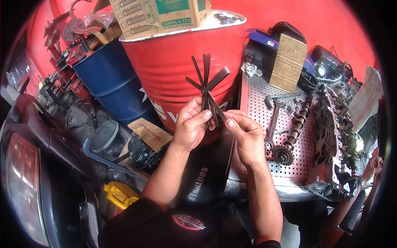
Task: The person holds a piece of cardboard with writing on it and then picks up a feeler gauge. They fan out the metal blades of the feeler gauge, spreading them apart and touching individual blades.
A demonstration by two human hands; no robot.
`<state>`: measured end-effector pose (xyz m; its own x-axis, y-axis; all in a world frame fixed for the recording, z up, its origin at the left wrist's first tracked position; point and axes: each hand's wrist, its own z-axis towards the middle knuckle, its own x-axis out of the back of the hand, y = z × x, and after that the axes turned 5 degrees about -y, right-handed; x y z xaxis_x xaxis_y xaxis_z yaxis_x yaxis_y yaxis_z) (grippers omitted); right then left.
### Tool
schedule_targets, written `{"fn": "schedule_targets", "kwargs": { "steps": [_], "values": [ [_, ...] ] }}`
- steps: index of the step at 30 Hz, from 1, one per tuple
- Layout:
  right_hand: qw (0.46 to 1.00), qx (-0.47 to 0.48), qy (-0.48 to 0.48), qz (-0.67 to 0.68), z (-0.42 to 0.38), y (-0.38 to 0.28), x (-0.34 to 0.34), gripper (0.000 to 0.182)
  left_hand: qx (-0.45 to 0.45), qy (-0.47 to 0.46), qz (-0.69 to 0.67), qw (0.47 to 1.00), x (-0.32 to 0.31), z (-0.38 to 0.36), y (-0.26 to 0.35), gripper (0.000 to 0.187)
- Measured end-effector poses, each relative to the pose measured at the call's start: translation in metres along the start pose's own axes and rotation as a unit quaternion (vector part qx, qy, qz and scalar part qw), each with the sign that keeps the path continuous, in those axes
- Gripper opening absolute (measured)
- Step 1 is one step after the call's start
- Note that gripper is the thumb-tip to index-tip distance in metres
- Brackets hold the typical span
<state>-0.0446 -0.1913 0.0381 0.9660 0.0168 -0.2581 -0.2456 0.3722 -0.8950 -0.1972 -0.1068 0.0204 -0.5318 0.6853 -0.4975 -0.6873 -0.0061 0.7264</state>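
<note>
A feeler gauge point(205, 84) with its dark metal blades fanned out is held up in front of me, before the red drum. My left hand point(193, 123) pinches its lower part between thumb and fingers. With thumb and forefinger, my right hand point(245, 134) grips the end of one blade pointing down to the right. To the right, a camshaft point(297, 126) with a toothed gear and a combination wrench point(273, 124) lie on a perforated metal tray point(258, 93).
A cylinder head point(331, 153) stands at the tray's right side, with another person's hand point(373, 167) near it. The red drum point(182, 62) carries a carton point(165, 18). On the left are a blue drum point(109, 78), a black bucket point(104, 136), a yellow bottle point(120, 195) and a vehicle headlight point(25, 182).
</note>
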Motion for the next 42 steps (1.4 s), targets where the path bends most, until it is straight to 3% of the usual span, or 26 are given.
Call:
{"fn": "schedule_targets", "kwargs": {
  "steps": [13,16,20,24,29,32,35,40,42],
  "values": [
    [0.994,0.071,-0.007,-0.088,-0.001,0.004,-0.005,0.019,0.016,-0.063,-0.043,0.997,0.021,0.002,-0.005,0.027],
    [0.982,0.098,-0.014,-0.164,-0.004,0.000,-0.011,0.019,0.011,-0.090,-0.068,0.994,0.029,0.004,-0.012,0.030],
    [0.945,0.165,-0.025,-0.281,-0.001,0.008,-0.014,0.021,0.024,-0.033,-0.031,0.999,0.022,-0.001,-0.013,0.039],
    [0.967,0.096,-0.001,-0.236,-0.003,0.009,-0.015,0.030,0.047,0.041,0.014,0.998,0.011,-0.002,-0.007,0.040],
    [0.989,0.008,0.006,-0.150,-0.005,0.017,-0.017,0.037,0.049,0.023,0.011,0.998,0.005,-0.003,0.000,0.051],
    [0.986,0.020,0.007,-0.166,-0.005,0.013,-0.017,0.038,0.024,0.001,0.117,0.993,-0.001,-0.002,-0.002,0.053],
    [0.986,0.030,-0.006,-0.164,-0.006,0.015,-0.014,0.040,0.063,0.040,0.160,0.984,-0.012,-0.001,0.004,0.050],
    [0.971,0.053,0.021,-0.232,-0.004,0.011,-0.014,0.040,0.073,0.059,0.087,0.992,-0.020,0.000,0.002,0.037],
    [0.958,0.087,0.025,-0.271,-0.004,0.011,-0.012,0.033,0.078,0.071,0.120,0.987,-0.020,0.000,0.003,0.035]
  ]
}}
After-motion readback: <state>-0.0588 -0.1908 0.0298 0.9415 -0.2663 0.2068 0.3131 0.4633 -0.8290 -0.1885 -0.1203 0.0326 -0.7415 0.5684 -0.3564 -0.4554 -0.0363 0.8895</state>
